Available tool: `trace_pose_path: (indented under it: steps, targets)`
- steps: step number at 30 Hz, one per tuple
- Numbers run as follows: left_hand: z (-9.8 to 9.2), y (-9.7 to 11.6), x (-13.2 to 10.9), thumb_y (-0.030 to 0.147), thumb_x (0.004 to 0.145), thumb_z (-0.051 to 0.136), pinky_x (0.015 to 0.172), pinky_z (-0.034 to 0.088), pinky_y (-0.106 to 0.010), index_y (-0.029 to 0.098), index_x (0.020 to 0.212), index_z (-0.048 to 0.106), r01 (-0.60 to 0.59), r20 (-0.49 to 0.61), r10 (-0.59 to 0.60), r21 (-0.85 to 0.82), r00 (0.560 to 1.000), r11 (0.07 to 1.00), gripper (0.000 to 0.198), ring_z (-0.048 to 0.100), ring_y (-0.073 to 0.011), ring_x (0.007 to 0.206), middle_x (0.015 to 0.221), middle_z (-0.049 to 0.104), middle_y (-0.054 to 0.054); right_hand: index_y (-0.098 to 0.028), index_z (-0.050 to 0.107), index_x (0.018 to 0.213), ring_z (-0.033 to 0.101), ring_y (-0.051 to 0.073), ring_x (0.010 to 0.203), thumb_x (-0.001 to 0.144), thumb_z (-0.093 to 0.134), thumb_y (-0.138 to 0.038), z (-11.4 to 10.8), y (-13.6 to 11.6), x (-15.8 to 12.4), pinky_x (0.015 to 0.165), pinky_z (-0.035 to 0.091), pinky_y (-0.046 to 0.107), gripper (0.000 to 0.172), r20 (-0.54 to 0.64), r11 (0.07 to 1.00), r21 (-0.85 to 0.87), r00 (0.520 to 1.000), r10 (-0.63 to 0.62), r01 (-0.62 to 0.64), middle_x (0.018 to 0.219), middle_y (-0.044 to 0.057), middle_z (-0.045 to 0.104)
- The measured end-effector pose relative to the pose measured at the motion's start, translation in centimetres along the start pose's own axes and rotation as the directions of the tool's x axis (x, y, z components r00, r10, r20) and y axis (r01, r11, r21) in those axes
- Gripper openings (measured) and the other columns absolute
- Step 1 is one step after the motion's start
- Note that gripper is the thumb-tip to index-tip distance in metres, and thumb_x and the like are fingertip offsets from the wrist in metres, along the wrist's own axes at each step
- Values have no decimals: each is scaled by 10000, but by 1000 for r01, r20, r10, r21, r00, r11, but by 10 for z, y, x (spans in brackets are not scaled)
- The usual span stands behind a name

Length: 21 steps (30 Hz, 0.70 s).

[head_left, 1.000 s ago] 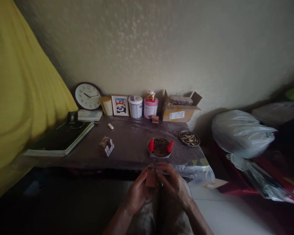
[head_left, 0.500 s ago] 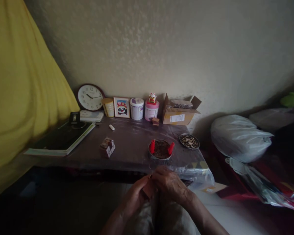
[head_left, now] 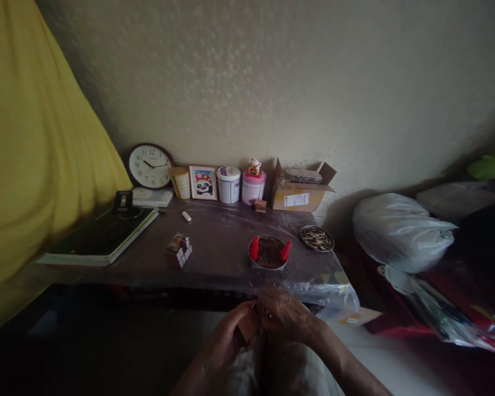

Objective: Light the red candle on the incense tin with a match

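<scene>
Over my lap, just in front of the table edge, my left hand (head_left: 230, 333) grips a small brown matchbox (head_left: 247, 323). My right hand (head_left: 284, 313) is closed against the box's right side, its fingers bent inward. What those fingertips pinch is too dark and small to make out. Beyond the hands, on the table, stands a round tin (head_left: 268, 254) filled with dark brown bits, with two red sticks (head_left: 286, 251) upright at its sides. To its right is a round dish (head_left: 317, 238) of loose matchsticks.
A stack of small boxes (head_left: 179, 252) sits left on the plastic-covered table (head_left: 218, 236). Along the wall are a clock (head_left: 150, 165), a panda picture (head_left: 203, 183), tubs (head_left: 229, 185) and an open carton (head_left: 299, 195). A large book (head_left: 103, 236) lies left; plastic bags (head_left: 400, 231) are right.
Both hands have dropped slightly, still together at the matchbox. The right hand's fingers have shifted a little along it, and the view has moved slightly.
</scene>
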<state>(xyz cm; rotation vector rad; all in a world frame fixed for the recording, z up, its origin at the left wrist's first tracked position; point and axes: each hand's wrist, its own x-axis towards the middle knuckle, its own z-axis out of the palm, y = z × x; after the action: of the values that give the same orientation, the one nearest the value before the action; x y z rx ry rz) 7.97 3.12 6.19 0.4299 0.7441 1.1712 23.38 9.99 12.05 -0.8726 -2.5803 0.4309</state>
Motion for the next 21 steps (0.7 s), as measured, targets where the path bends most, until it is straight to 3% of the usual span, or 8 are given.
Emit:
trace_pose_path:
  steps: [2,5,10,15,21]
  targets:
    - [0,0,1,380,786,634,645,432,-314,222,1019,719,-25,-27,26,17,999,1000,293,631,-215,738,814,725,-54,-206,615,750,577,136,633,735,525,-96,-1,1,0,559,439,228,142,86,1000,-15,996,-16,17,751,19,662]
    - [1,4,3,377,777,632,586,414,-282,236,1047,695,-53,-78,57,43,995,998,312,622,-190,692,818,723,-45,-184,615,767,597,143,639,706,526,-59,-5,7,2,557,436,230,165,126,999,1,991,37,-38,752,31,667]
    - [4,19,3,391,783,596,461,334,-239,213,1071,644,-76,-144,82,47,986,996,343,535,-130,505,683,693,-24,-181,595,738,589,106,597,731,526,-59,-6,26,3,561,451,190,140,89,941,240,971,222,-238,654,-25,636]
    - [13,32,5,375,787,589,428,320,-236,186,982,638,-177,-194,183,47,964,983,275,484,-86,442,771,702,-30,-183,665,890,633,125,688,836,575,-209,-5,29,2,644,507,224,108,-29,849,456,949,314,-267,751,-1,684]
    - [16,36,15,341,762,591,403,289,-229,174,764,626,-281,-294,287,63,912,958,171,467,-75,430,674,652,11,-188,650,907,621,134,815,889,503,-118,-9,13,1,729,494,245,164,-179,965,252,976,123,-75,895,29,638]
